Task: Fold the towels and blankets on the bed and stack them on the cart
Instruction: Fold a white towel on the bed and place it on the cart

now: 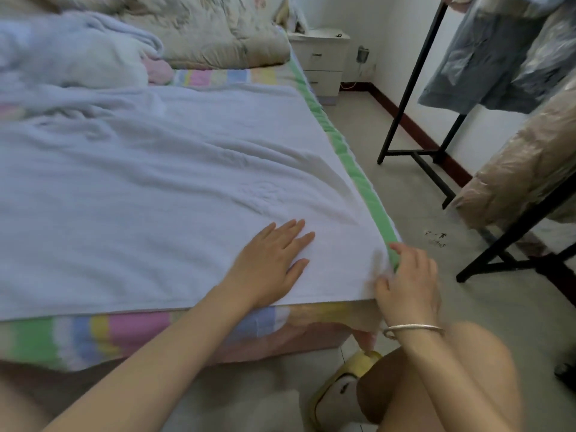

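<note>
Low in the middle of the frame, my left hand [271,260] lies flat on the white towel [156,182], fingers straight and slightly spread, palm down. I judge it is there as an anchor, so the cloth does not slide while the corner is handled.

To its right, at the lower right corner of the bed [124,332], my right hand [408,275] curls over the towel's near corner. The fingertips hook over the green stripe [352,157] along the mattress edge and the thumb closes from the near side, so I read it as a pinch on that corner. How much cloth sits inside the pinch is hidden. A bracelet [411,329] rings that wrist.

The towel is spread nearly flat across the centre of the frame, with a few creases fanning toward the pinched corner, and its near hem runs along the foot of the mattress. Laid out like this it is ready for a first fold, which has not yet begun. I would expect to lift this corner across toward the left.

At the upper left a rumpled heap of pale blankets [71,54] waits unfolded, with a floral quilt [202,29] bunched behind it. A black clothes rack [414,73] stands at the right. No cart is in view.
</note>
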Demonstrator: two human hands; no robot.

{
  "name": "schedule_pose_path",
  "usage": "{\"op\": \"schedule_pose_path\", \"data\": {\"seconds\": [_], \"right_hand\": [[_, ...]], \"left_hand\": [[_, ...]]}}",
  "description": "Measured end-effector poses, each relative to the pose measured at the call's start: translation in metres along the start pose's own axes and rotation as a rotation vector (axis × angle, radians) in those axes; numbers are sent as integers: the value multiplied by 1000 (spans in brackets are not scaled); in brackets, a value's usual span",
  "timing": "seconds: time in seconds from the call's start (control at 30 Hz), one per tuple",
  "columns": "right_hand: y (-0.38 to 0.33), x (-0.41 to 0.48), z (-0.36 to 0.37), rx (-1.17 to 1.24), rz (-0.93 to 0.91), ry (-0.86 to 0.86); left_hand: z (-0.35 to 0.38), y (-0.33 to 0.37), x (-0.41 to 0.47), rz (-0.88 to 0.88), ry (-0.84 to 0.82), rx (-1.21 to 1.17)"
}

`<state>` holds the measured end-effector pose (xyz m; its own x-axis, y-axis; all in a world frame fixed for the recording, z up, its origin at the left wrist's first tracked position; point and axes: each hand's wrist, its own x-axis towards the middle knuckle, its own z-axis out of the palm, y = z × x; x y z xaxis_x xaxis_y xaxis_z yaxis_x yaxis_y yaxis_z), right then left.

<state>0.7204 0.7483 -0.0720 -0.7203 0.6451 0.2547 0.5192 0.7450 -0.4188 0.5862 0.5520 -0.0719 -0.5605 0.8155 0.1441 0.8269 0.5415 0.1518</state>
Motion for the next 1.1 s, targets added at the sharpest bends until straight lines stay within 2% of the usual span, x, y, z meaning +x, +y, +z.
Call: {"op": "schedule_pose_path", "data": {"seconds": [0.13,0.3,0.4,0.5,0.6,0.83,0.9,0.97,1.03,1.1], "right_hand": [[-77,-9,28,-30,-384,19],[-209,-32,73,-55,-710,-316],[-275,-51,94,-37,-845,-385],[-329,-74,114,-13,-969,-455],[-365,-93,131,-36,-1054,-528],[-380,-105,152,-72,-1069,-604],[-380,-104,151,-51,-1071,-632],[-381,-101,144,19,-1054,-689],[-379,-91,137,134,-1017,-728],[-368,-70,129,154,-991,-681]], "left_hand": [[-15,-53,-62,-225,-21,102],[-41,-120,-149,-518,-44,182],[-57,-162,-204,-710,-27,204],[-72,-210,-261,-899,1,178],[-84,-252,-304,-1015,9,100],[-100,-310,-354,-1441,11,89],[-103,-307,-344,-1478,68,92],[-106,-298,-319,-1437,149,126],[-108,-284,-285,-1282,224,165],[-106,-267,-241,-1075,290,116]]}}
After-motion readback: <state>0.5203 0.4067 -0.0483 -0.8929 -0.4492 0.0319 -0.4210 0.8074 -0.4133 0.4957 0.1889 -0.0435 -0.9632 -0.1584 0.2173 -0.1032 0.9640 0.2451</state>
